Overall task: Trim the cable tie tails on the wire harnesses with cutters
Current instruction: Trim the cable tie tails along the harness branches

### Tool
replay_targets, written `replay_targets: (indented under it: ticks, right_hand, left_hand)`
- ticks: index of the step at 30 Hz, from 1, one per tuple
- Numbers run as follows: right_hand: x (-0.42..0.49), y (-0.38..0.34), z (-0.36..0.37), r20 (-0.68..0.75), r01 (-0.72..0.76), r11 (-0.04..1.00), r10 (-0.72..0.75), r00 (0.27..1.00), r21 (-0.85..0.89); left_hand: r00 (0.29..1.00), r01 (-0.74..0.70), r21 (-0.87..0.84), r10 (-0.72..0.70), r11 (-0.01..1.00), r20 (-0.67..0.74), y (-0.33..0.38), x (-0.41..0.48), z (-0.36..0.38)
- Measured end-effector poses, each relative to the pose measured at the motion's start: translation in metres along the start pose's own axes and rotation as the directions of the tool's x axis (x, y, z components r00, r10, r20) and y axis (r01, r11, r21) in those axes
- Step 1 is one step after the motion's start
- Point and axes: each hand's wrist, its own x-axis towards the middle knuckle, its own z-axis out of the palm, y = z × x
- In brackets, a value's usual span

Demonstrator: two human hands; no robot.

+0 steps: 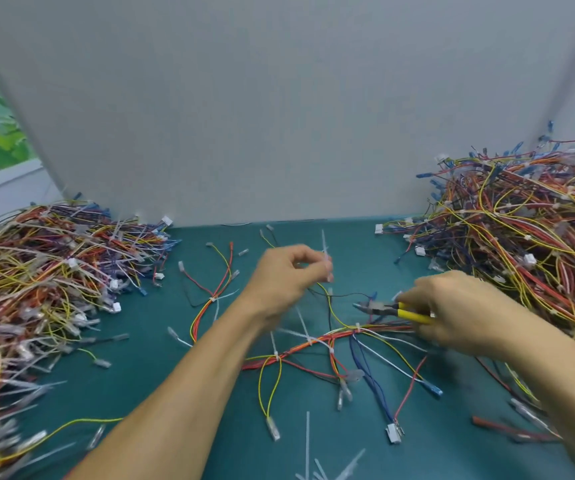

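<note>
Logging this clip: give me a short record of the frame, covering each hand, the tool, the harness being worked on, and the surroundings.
left hand: raised, pinches a white cable tie tail, blurred
right hand: grips yellow-handled cutters, tips pointing left, apart from that tail
harness: lies on green mat, several tails untrimmed
left pile: tangled harnesses
right pile: tangled harnesses
loose tails: near edge

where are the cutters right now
In the head view the cutters sit right of centre, gripped by the right hand, tips pointing left, just beyond the harness on the green mat.
</note>
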Motion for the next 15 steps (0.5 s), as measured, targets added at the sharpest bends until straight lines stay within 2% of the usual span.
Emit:
replay_targets:
  ticks: [3, 7, 11, 15]
  right_hand:
    - [-0.003, -0.004, -0.015, -0.079, 0.005, 1.0, -0.007, 0.997, -0.025]
    - [-0.008, -0.025, -0.02, 0.02, 0.077, 0.997, -0.077, 0.997, 0.01]
    - [-0.009, -0.038, -0.018, 0.122, 0.077, 0.997, -0.076, 0.99, 0.0]
    - [-0.009, -0.044, -0.014, 0.126, 0.076, 0.997, -0.071, 0.99, -0.03]
  left_hand:
    - [0.992, -0.035, -0.198, 0.011, 0.98, -0.124, 0.018, -0.014, -0.025]
    - [0.984, 0.069, -0.317, -0.116, 0.946, -0.133, 0.014, -0.047, -0.028]
    - [0.962, 0.266, -0.233, -0.273, 0.935, 0.002, 0.001, -0.06, -0.025]
    - [0.96, 0.247, -0.121, -0.26, 0.961, -0.103, -0.002, -0.054, -0.042]
